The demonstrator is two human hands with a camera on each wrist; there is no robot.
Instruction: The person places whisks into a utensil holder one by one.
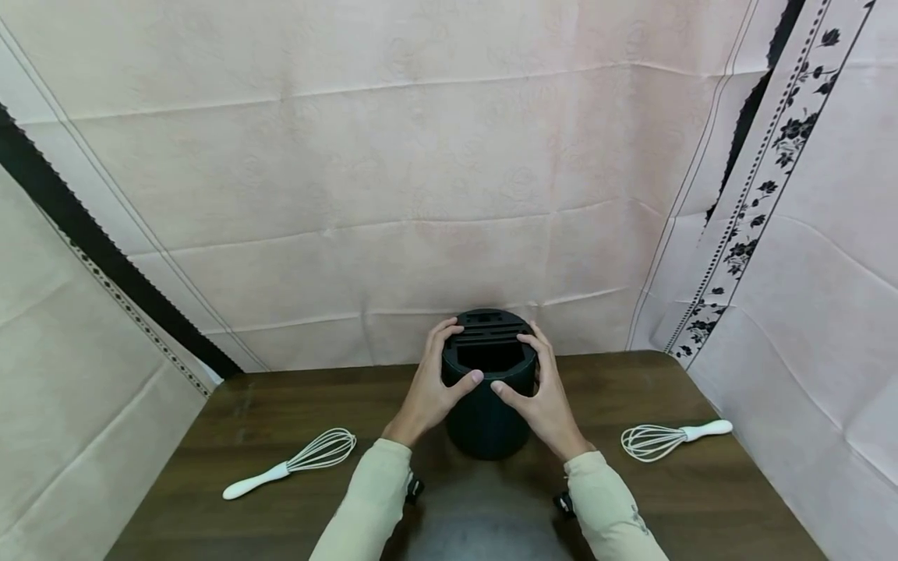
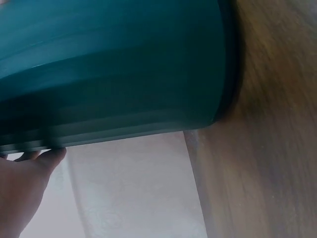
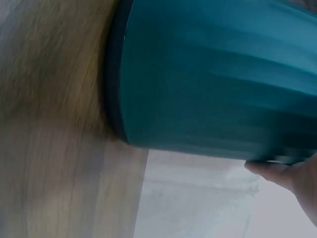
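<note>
A dark green cylindrical utensil holder (image 1: 487, 427), with slots and a wide opening in its top, stands upright at the middle of the table. In the head view my left hand (image 1: 429, 392) grips its upper left side, with the thumb across the front and the fingers near the rim. On the opposite side my right hand (image 1: 549, 401) holds it in a mirrored way. Both wrist views show the smooth green wall of the holder (image 2: 124, 74) close up, its dark base at the wood. Part of the right hand (image 3: 302, 183) appears below the wall in the right wrist view.
A white-handled whisk (image 1: 291, 465) lies on the brown wooden table (image 1: 266, 405) to the left. Another whisk (image 1: 673, 439) lies to the right. Pale cloth (image 1: 421, 195) hangs behind the table's back edge, close to the holder, and along both sides.
</note>
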